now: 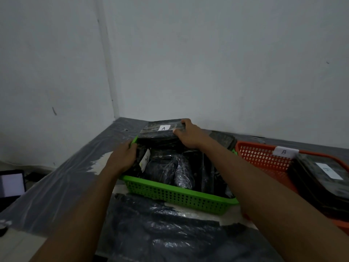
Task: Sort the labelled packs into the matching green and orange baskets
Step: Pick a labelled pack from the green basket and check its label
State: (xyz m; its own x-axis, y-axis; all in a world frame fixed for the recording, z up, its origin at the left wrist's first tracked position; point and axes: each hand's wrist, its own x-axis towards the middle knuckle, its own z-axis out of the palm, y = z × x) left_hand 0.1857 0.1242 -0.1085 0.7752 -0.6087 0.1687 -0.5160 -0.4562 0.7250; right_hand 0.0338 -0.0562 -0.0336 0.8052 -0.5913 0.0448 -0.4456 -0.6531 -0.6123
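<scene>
**A pack held over the green basket's far edge**

The right grip (186,134) grasps the A pack (158,129), a flat dark pack with a white tag marked A on top. Its fingers curl over the pack's right end and the thumb sits on the near edge. The pack lies roughly level at the far rim of the green basket (177,195), partly over the basket and partly beyond it.

The left grip (123,157) is at the basket's far left corner with its fingers curled inward. They lie against the rim and against a tagged pack (145,159) that stands on edge along the left wall. I cannot tell whether the fingers clasp the rim, that pack, or nothing.

The green basket holds several dark packs (170,167) in shiny wrap, heaped loosely. It stands on a tabletop (66,176) covered with a grey plastic sheet (170,233).

Just beside it on the right stands the orange basket (264,157), with a white B tag (284,152) on its far rim. A dark stack (321,176) with a white label on top lies inside it; the label's mark is too blurred to read. Another dark pack (222,138) lies behind the right forearm, near the gap between the two baskets.

At far left, lower than the tabletop, a lit screen (11,184) shows. Plain pale walls (207,63) meet in a corner behind the tabletop
</scene>
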